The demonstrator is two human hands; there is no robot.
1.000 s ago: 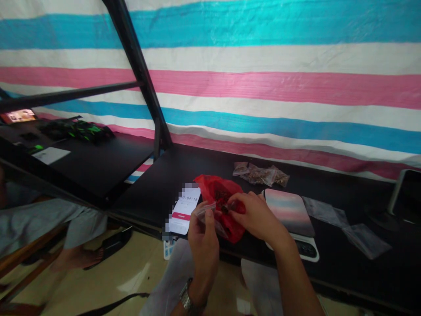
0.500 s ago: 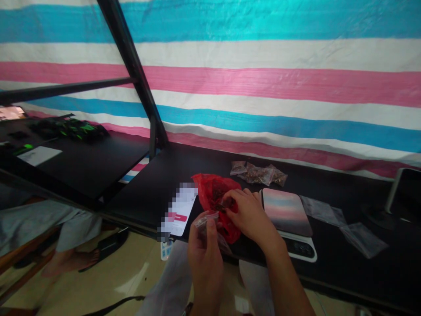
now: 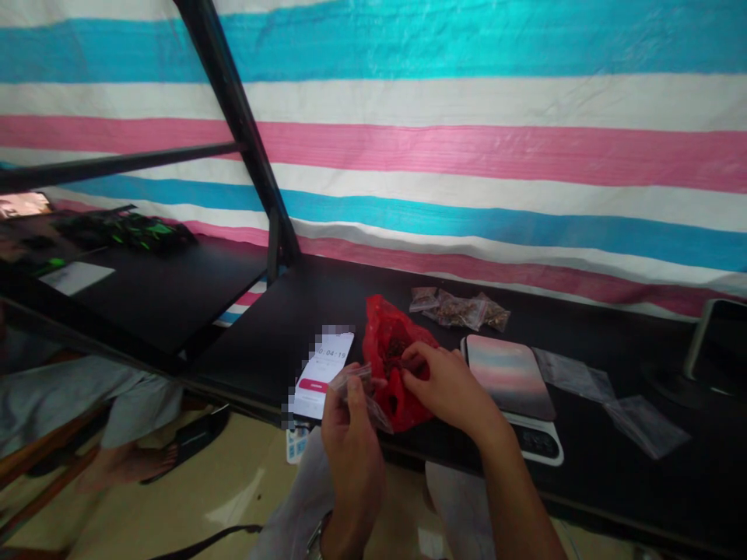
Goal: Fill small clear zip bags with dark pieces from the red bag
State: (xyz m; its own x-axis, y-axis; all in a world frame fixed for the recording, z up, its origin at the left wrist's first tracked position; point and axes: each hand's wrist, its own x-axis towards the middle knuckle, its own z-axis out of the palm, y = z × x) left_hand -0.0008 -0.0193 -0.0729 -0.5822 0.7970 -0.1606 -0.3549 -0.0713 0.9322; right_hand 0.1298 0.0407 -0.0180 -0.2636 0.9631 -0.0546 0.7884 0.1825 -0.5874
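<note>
My left hand [image 3: 353, 439] is closed on a small clear zip bag [image 3: 373, 400], held at its upper part in front of the red bag. A red plastic bag [image 3: 382, 319] lies open on the black table, with dark reddish dried pieces [image 3: 398, 346] inside. At its mouth, the bent fingers and thumb of my right hand [image 3: 449, 385] reach down to the pieces. What is between those fingertips is too small to make out. Behind the red bag lie several filled clear zip bags [image 3: 461, 309] of brownish dried bits.
Right of my hands stands a white scale [image 3: 513, 381] with a shiny plate. Flat clear zip bags [image 3: 647, 424] lie further right, near a dark screen on a stand [image 3: 720, 342]. A phone [image 3: 320, 373] showing a timer is at left. Another person's leg [image 3: 134, 412] shows below.
My left hand has moved slightly left with the zip bag. My right hand has gone from beside the zip bag's mouth to the red bag's contents. The red bag's opening has shifted right.
</note>
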